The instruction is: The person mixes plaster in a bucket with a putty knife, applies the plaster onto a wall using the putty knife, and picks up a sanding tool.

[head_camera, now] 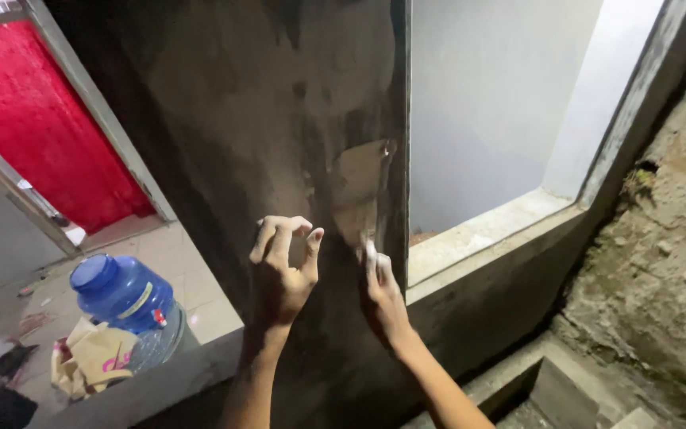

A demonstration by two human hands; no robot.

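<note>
While the right hand is pinching a small white piece against the pillar's edge, the left hand, fingers curled and empty, is bracing nearby; steady pressure looks wise

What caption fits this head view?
Two hands, left and right, work a dark concrete pillar beside a window opening.

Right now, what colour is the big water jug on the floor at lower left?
Blue, translucent, with a blue cap: the water jug, seen in the head view, beside crumpled tan paper.

Left hand curled, fingertips against dark grey pillar. Right hand presses a small white piece near the pillar's right edge, below a pale patch. Blue water jug lower left; red curtain behind.
</note>
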